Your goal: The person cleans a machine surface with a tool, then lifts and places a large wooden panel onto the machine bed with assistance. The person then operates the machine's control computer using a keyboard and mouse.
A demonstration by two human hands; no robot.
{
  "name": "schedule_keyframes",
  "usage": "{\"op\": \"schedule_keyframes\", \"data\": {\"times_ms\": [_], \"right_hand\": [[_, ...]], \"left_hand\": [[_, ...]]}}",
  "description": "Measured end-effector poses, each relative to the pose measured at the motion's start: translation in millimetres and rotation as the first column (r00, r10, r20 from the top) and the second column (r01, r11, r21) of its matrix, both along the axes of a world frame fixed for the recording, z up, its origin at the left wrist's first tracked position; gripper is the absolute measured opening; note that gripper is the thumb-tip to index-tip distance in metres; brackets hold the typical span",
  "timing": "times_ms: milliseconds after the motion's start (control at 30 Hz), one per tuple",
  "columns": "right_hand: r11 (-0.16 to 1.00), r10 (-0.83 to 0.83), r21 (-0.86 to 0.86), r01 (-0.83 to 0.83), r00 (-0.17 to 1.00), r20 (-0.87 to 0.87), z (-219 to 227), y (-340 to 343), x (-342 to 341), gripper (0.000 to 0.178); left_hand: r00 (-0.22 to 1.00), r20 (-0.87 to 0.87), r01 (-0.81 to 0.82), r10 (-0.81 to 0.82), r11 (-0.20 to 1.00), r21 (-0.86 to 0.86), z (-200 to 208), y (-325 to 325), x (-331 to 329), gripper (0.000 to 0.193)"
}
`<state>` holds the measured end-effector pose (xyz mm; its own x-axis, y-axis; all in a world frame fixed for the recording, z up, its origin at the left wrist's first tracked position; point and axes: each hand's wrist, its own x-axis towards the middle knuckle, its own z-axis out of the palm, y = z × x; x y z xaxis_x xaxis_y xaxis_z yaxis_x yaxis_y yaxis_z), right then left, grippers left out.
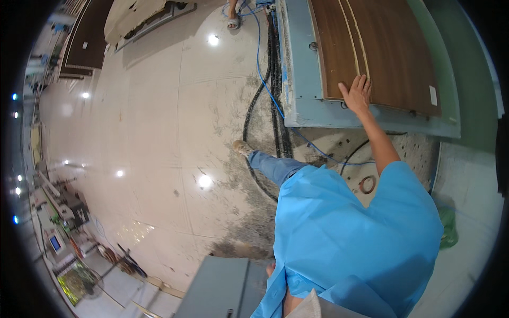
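In the head view, the right hand (358, 95) is open with thumb and fingers spread, resting on the near edge of a brown board (400, 53) that lies on the blue-grey surface (301, 66). The left hand (271, 269) barely shows beside the blue shirt (339, 222), so I cannot tell its opening or hold.

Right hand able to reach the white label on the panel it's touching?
Probably yes: the right hand rests on the brown panel, with only bare surface between it and the white label.
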<state>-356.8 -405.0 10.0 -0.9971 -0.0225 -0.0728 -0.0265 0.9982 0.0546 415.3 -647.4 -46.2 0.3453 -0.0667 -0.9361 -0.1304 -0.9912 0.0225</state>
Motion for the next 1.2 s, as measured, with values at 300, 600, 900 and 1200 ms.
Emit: {"op": "schedule_keyframes", "data": {"times_ms": [300, 600, 900, 1200], "right_hand": [[0.899, -0.431, -0.056, 0.434, 0.901, 0.052, 5.6, -70.0, -8.4, 0.096], [0.915, -0.394, -0.048, 0.400, 0.914, 0.097, 13.5, -199.3, 69.5, 0.082], [0.440, -0.740, -0.657, 0.612, 0.661, 0.120, 27.9, -305.1, 285.7, 0.081], [0.359, -0.843, -0.790, 0.498, 0.536, -0.045, 116.0, -474.4, 425.5, 0.077]], "left_hand": [[0.319, -0.376, 0.336, -0.870, 0.475, -0.813, 53.2, -382.8, -372.7, 0.037], [0.388, -0.154, 0.387, -0.909, 0.312, -0.868, 104.0, -584.6, -506.0, 0.010], [-0.435, -0.220, 0.582, -0.873, -0.086, -0.808, 12.0, -587.1, -539.0, 0.029], [-0.583, -0.285, 0.770, -0.761, -0.405, -0.493, -36.1, -720.2, -513.1, 0.014]]}}
